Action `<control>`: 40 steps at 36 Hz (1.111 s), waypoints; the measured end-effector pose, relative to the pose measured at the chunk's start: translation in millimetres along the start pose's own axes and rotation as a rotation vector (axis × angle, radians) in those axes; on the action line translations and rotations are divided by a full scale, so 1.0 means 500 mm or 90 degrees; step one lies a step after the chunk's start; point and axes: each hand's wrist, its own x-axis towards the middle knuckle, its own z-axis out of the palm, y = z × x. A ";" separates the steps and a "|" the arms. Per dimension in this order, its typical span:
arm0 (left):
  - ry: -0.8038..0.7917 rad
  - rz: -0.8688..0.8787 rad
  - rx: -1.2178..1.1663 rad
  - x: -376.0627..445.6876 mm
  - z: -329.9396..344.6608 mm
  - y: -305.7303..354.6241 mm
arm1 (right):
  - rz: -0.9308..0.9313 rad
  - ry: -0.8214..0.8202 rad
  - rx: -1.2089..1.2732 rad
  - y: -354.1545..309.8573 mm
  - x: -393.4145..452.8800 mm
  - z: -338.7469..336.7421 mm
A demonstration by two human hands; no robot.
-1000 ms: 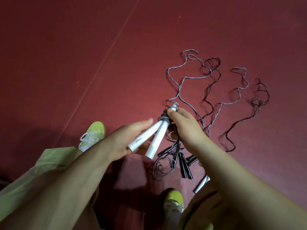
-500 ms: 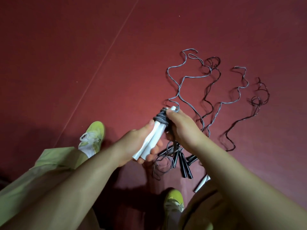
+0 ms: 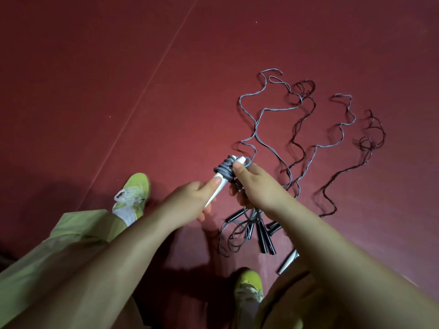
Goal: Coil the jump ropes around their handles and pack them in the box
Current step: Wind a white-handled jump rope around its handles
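1. My left hand [image 3: 190, 198] is wrapped around the lower end of the white handles [image 3: 219, 184], thumb lying along them.
2. My right hand [image 3: 254, 184] pinches the grey rope [image 3: 224, 168] coiled around the handles' top.
3. More ropes [image 3: 297, 129] trail loose over the red floor [image 3: 118, 79], with black handles [image 3: 263, 236] below my right wrist.

dark red floor [image 3: 95, 91], yellow-green shoes [image 3: 134, 195]
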 end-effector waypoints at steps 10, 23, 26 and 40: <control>0.120 0.111 0.084 0.009 -0.019 -0.013 | 0.045 -0.041 0.124 0.005 0.001 0.000; 0.015 0.050 0.110 -0.006 -0.018 0.005 | -0.025 -0.005 0.129 0.000 -0.002 0.007; -0.141 0.042 -0.047 -0.012 -0.022 0.011 | -0.054 -0.019 0.158 -0.001 -0.005 0.005; -0.529 -0.089 -0.479 -0.037 -0.017 0.020 | -0.105 -0.083 0.311 -0.006 -0.008 -0.002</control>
